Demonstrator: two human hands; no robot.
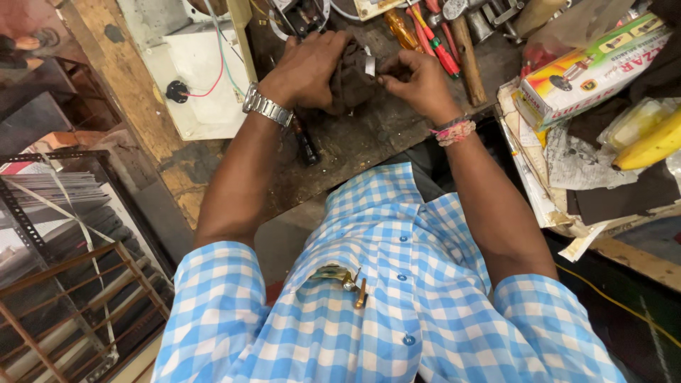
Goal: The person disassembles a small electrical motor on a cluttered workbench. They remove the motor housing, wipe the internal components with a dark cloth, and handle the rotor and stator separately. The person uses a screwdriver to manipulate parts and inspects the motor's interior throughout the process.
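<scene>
Two bare forearms reach away from a blue-and-white checked shirt (pixel 383 284), whose chest pocket holds a small brass-coloured tool (pixel 347 280). Farther out, the left hand (pixel 308 67), with a metal watch (pixel 267 106) at the wrist, is wrapped tight around a dark, dirty lump (pixel 352 74) that looks like a greasy cloth or part, pressing it onto the worn wooden bench (pixel 355 142) at the middle far edge. Just right of it, the right hand (pixel 418 85), with a woven wristband (pixel 454 130), has fingertips pinched together on a small pale tab (pixel 369 65) sticking from the lump. Working this well likely means keeping the left hand's grip steady while the right pulls gently, close to the lump. Beyond lie screwdrivers (pixel 433 35) and a hammer (pixel 464 50); far left a white box with wires (pixel 202 71); at right a carton (pixel 589 67) and a banana (pixel 649 145).
</scene>
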